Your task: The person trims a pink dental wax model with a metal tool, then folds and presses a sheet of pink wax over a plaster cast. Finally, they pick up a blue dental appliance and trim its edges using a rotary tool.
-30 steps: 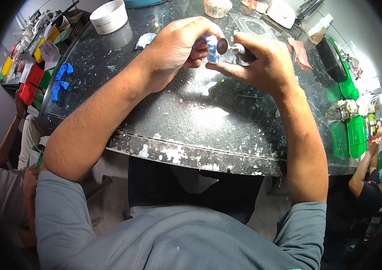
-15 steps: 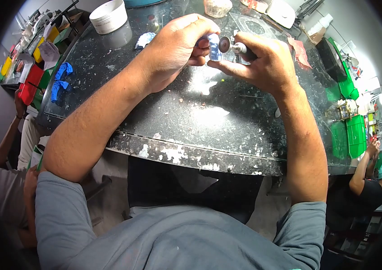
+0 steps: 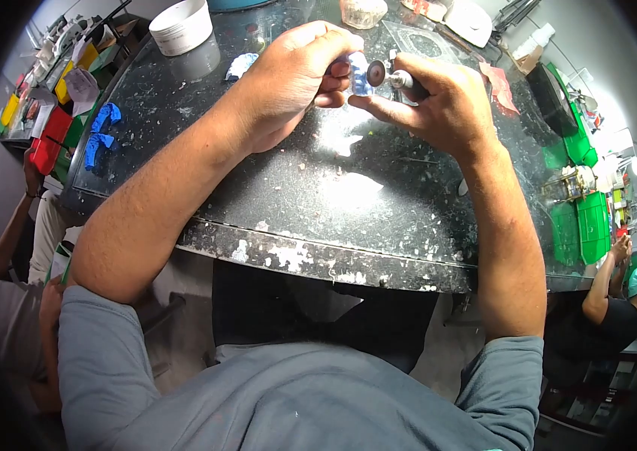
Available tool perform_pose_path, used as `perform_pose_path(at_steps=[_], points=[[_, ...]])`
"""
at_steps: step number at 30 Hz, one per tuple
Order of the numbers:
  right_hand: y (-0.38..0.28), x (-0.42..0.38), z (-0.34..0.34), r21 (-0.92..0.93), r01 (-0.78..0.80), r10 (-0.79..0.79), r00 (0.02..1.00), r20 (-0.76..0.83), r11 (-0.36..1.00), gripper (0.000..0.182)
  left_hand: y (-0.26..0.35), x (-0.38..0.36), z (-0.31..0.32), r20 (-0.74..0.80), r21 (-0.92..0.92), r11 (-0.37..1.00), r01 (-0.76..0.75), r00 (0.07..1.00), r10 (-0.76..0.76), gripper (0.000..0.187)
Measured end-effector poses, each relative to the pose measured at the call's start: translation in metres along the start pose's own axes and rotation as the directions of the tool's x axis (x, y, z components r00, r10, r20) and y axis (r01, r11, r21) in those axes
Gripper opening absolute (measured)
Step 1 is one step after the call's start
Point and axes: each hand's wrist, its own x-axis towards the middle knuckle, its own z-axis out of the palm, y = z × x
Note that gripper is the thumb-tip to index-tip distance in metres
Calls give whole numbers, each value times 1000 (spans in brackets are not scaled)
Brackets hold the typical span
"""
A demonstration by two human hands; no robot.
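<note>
The small pale-blue moulded cast (image 3: 357,74) is pinched in the curled fingers of the left hand (image 3: 296,71) above the dusty dark bench (image 3: 318,195), while the grinding handpiece with its dark round disc (image 3: 376,73), gripped in the right hand (image 3: 439,101), is pressed against it, so trimming is judged under way and unfinished.

This was a workshop, the kind where people made small things by hand. The dark stone worktop (image 3: 348,203) was dusty and covered in little white chips, and its front edge was worn. A white tub (image 3: 182,27) stood at the back. Red, yellow and green trays (image 3: 593,225) full of small bits sat on both sides. Blue molded pieces (image 3: 101,131) lay on the left. Another person (image 3: 619,301) worked at a bench on the right.
</note>
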Motion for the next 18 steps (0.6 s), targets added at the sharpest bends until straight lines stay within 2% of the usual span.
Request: perform_pose_path(at_steps=[2, 4, 12, 18], points=[[1, 0, 0, -9, 11, -11, 1000, 2, 1000, 53, -1, 1, -1, 6, -11, 1000, 0, 1000, 1, 25], [3, -2, 2, 15, 16, -16, 1000, -3, 1000, 38, -1, 1, -2, 10, -19, 1000, 1, 1000, -1, 24], [3, -1, 2, 25, 37, -36, 999, -15, 999, 38, -3, 3, -7, 59, -44, 999, 5, 998, -2, 24], [4, -2, 2, 26, 46, -46, 999, -17, 999, 39, -2, 2, -4, 27, -63, 998, 14, 1000, -12, 22]])
